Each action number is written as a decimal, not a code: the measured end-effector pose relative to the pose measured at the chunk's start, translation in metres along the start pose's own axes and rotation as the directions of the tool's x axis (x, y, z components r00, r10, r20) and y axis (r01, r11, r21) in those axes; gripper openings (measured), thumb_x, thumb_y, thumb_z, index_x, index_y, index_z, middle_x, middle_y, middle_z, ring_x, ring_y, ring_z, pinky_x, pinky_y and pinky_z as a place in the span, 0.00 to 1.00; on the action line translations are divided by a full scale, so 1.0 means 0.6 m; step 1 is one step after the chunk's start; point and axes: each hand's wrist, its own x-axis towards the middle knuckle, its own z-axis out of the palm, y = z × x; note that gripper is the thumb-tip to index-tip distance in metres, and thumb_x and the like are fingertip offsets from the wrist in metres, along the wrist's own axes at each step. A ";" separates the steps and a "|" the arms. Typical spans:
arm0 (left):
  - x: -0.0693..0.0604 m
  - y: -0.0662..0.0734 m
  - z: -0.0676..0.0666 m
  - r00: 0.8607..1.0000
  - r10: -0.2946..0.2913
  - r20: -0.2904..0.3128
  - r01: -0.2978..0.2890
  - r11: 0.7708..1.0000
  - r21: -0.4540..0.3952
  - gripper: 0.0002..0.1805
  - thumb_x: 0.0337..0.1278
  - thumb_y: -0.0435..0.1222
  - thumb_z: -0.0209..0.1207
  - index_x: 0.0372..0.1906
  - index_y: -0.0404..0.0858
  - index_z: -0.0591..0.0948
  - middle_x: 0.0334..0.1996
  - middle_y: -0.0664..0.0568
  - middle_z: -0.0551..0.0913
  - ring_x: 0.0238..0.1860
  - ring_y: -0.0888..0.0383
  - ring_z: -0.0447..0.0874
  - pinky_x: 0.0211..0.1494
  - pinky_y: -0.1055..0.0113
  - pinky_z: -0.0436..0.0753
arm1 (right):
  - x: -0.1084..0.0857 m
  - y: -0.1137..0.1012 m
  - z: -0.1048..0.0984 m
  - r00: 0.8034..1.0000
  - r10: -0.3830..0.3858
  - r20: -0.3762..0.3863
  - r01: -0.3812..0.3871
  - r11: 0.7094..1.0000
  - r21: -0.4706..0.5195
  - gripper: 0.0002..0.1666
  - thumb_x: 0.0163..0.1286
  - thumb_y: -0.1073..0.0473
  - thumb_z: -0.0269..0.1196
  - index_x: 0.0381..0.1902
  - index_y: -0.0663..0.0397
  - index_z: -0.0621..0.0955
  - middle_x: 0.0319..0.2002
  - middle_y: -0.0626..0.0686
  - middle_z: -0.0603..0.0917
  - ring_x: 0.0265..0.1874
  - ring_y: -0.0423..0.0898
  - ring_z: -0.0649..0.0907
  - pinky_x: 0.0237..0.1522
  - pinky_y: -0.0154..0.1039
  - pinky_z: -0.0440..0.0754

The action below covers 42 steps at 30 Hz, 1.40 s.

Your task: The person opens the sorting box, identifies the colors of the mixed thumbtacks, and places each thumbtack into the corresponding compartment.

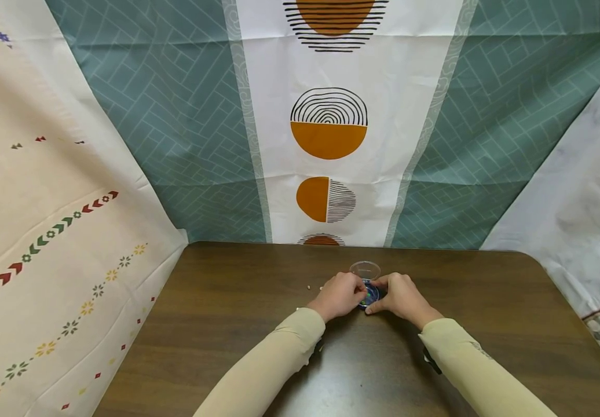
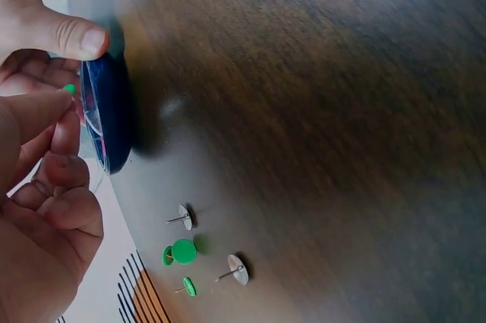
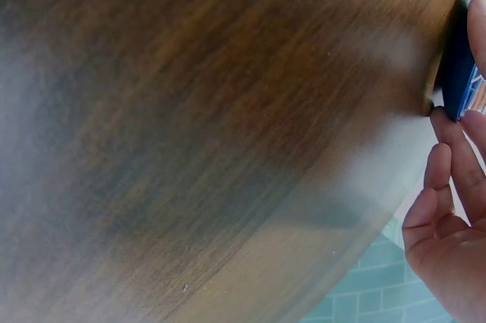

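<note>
A round dark blue case (image 1: 372,294) lies on the table with its clear lid (image 1: 365,267) tipped up on the far side. My right hand (image 1: 404,297) grips the case at its right edge, thumb in front and fingers behind. Over the case's left part, my left hand (image 1: 337,295) pinches a green thumbtack (image 2: 69,89) between thumb and fingertips. Green bits show inside the case; the rest of its contents is mostly hidden by the fingers. Left of the case are loose tacks, among them a flat green thumbtack (image 2: 184,251) and a silver thumbtack (image 2: 238,269).
The brown wooden table (image 1: 227,324) ends at a patterned curtain (image 1: 326,202) at the back. Pale cloth with printed motifs (image 1: 70,289) hangs along the left side. A marbled white cloth (image 1: 592,231) hangs at the right.
</note>
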 end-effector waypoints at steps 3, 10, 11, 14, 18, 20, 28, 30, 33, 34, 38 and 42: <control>0.000 0.000 -0.001 1.000 0.010 0.002 -0.010 1.000 0.000 0.06 0.58 0.44 0.60 0.28 0.52 0.84 0.23 0.69 0.79 0.25 0.72 0.74 0.32 0.75 0.74 | 0.000 -0.002 0.000 1.000 0.004 0.001 -0.004 1.000 0.004 0.40 0.30 0.41 0.79 0.45 0.49 0.85 0.42 0.48 0.87 0.37 0.43 0.81 0.43 0.43 0.80; 0.000 -0.001 -0.009 1.000 0.013 -0.001 -0.013 1.000 -0.019 0.05 0.57 0.43 0.61 0.29 0.51 0.85 0.25 0.68 0.81 0.27 0.72 0.75 0.34 0.74 0.76 | 0.003 -0.005 -0.002 1.000 -0.002 0.006 0.002 1.000 0.003 0.40 0.31 0.40 0.78 0.45 0.50 0.85 0.42 0.49 0.86 0.37 0.43 0.81 0.43 0.44 0.80; 0.000 -0.002 -0.011 1.000 0.013 -0.005 -0.013 1.000 -0.019 0.05 0.57 0.43 0.61 0.29 0.51 0.85 0.25 0.68 0.81 0.27 0.72 0.75 0.34 0.74 0.76 | 0.004 -0.006 -0.002 1.000 -0.004 0.005 0.004 1.000 0.003 0.40 0.31 0.40 0.78 0.45 0.50 0.84 0.42 0.49 0.86 0.37 0.43 0.81 0.44 0.44 0.80; 0.000 -0.003 -0.017 1.000 0.014 -0.014 -0.014 1.000 -0.025 0.04 0.57 0.43 0.61 0.30 0.51 0.85 0.27 0.67 0.82 0.29 0.71 0.76 0.35 0.74 0.77 | 0.004 -0.007 -0.004 1.000 -0.009 0.004 0.009 1.000 0.003 0.40 0.31 0.40 0.79 0.45 0.51 0.84 0.42 0.49 0.86 0.39 0.43 0.81 0.45 0.45 0.80; 0.001 -0.008 -0.026 1.000 -0.001 -0.013 0.000 0.999 -0.036 0.05 0.58 0.43 0.60 0.32 0.50 0.85 0.29 0.66 0.82 0.30 0.71 0.76 0.37 0.74 0.77 | 0.004 -0.006 -0.004 1.000 -0.014 0.010 0.014 1.000 0.008 0.41 0.31 0.41 0.79 0.46 0.52 0.84 0.44 0.50 0.86 0.42 0.43 0.82 0.47 0.46 0.80; 0.000 -0.011 -0.031 1.000 -0.013 -0.011 0.012 0.999 -0.045 0.06 0.59 0.43 0.59 0.32 0.50 0.85 0.30 0.66 0.82 0.30 0.70 0.76 0.37 0.74 0.77 | 0.004 -0.005 -0.002 1.000 -0.016 0.012 0.016 1.000 0.010 0.41 0.31 0.41 0.79 0.47 0.52 0.84 0.44 0.50 0.86 0.43 0.44 0.82 0.48 0.47 0.80; -0.003 -0.029 -0.062 0.999 -0.024 -0.046 0.022 0.999 -0.039 0.06 0.58 0.42 0.60 0.34 0.47 0.86 0.30 0.64 0.83 0.30 0.68 0.76 0.37 0.72 0.78 | 0.004 0.002 0.002 1.000 -0.010 0.011 0.010 1.000 -0.002 0.43 0.30 0.39 0.78 0.48 0.51 0.84 0.46 0.52 0.85 0.47 0.48 0.82 0.52 0.50 0.78; -0.004 -0.036 -0.071 0.998 -0.033 -0.056 0.031 0.999 -0.042 0.06 0.59 0.42 0.60 0.35 0.47 0.86 0.30 0.63 0.83 0.29 0.67 0.76 0.37 0.72 0.78 | 0.003 0.002 0.002 1.000 -0.013 0.009 0.013 1.000 -0.005 0.44 0.30 0.39 0.78 0.48 0.52 0.84 0.46 0.53 0.85 0.48 0.49 0.82 0.52 0.50 0.77; -0.007 -0.047 -0.083 0.997 -0.053 -0.064 0.049 0.997 -0.061 0.07 0.59 0.42 0.59 0.35 0.46 0.86 0.29 0.63 0.82 0.27 0.66 0.76 0.35 0.72 0.77 | 0.001 0.003 0.001 1.000 -0.008 0.008 0.008 1.000 -0.003 0.44 0.29 0.39 0.78 0.48 0.51 0.84 0.47 0.52 0.85 0.48 0.48 0.81 0.52 0.50 0.77; -0.009 -0.052 -0.087 0.996 -0.060 -0.066 0.056 0.996 -0.065 0.07 0.59 0.42 0.59 0.35 0.46 0.86 0.29 0.63 0.82 0.27 0.66 0.75 0.34 0.73 0.77 | 0.000 0.003 0.001 1.000 -0.010 0.007 0.010 1.000 -0.004 0.44 0.30 0.39 0.78 0.48 0.51 0.84 0.47 0.52 0.85 0.48 0.48 0.81 0.52 0.50 0.77; -0.016 -0.069 -0.098 0.993 -0.089 -0.074 0.083 0.993 -0.081 0.08 0.59 0.43 0.59 0.35 0.45 0.86 0.28 0.62 0.82 0.27 0.64 0.75 0.33 0.72 0.77 | -0.001 0.001 -0.001 1.000 -0.002 0.019 0.002 1.000 0.003 0.44 0.30 0.39 0.78 0.49 0.51 0.83 0.48 0.53 0.85 0.49 0.49 0.81 0.53 0.51 0.76; -0.025 -0.085 -0.104 0.990 -0.121 -0.077 0.114 0.990 -0.084 0.08 0.59 0.42 0.59 0.34 0.44 0.86 0.27 0.62 0.82 0.26 0.64 0.75 0.33 0.71 0.76 | -0.002 0.000 -0.002 1.000 0.009 0.027 -0.009 1.000 -0.001 0.44 0.31 0.40 0.78 0.49 0.51 0.83 0.49 0.53 0.84 0.48 0.49 0.81 0.54 0.52 0.76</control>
